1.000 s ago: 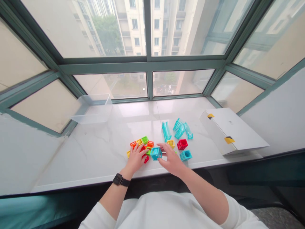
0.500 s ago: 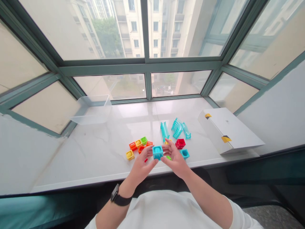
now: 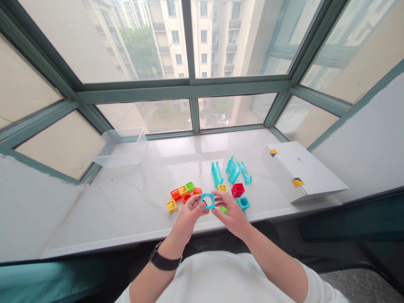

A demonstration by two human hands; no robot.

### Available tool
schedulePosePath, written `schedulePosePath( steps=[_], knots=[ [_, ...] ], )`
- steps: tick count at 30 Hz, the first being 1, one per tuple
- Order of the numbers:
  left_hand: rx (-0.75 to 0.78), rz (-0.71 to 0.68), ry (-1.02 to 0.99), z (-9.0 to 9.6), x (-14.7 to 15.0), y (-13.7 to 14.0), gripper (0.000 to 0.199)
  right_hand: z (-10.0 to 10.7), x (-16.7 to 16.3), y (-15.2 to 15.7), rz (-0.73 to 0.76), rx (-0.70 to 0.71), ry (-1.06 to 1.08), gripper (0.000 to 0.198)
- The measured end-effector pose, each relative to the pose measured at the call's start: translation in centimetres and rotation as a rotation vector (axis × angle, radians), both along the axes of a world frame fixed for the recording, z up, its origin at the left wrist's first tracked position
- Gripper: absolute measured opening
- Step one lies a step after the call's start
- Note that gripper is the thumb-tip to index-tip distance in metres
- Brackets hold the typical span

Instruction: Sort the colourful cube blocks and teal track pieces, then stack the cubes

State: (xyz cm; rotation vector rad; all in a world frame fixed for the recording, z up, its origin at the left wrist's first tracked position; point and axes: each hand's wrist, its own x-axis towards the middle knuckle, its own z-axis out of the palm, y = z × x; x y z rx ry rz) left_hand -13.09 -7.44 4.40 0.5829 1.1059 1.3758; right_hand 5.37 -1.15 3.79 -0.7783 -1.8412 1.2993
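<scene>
A blue cube block (image 3: 212,205) is held up in front of me, above the front of the counter, with a round opening in its face turned towards me. My left hand (image 3: 188,216) pinches its left side, thumb across the lower left corner. On the other side, the fingers of my right hand (image 3: 234,213) grip its right edge. Right of my right hand lie a red block (image 3: 237,190) and another blue block (image 3: 243,203). A yellow block (image 3: 222,188) and a green block (image 3: 223,209) are partly hidden by that hand.
Left of my hands sit a yellow block (image 3: 172,206) and several orange, yellow and green blocks (image 3: 183,190). Translucent teal track pieces (image 3: 234,169) lie behind. A clear plastic bin (image 3: 123,160) stands back left, a white box (image 3: 311,168) on the right, on the marble counter (image 3: 110,210).
The blue block has been turned in my hands, so a round through-opening now faces me. My left thumb has moved up onto its corner. The other blocks stay in place.
</scene>
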Motion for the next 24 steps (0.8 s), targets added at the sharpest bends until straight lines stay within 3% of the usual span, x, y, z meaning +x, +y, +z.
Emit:
schedulePosePath(
  steps=[14,24],
  knots=[
    [0.002,0.027,0.103,-1.2,0.1,0.5,0.065,-0.2,-0.2,-0.5,-0.076,0.112,-0.092,0.046],
    [0.005,0.006,-0.01,-0.3,0.2,0.4,0.058,-0.5,0.1,0.2,-0.079,-0.02,-0.035,0.048]
  ],
)
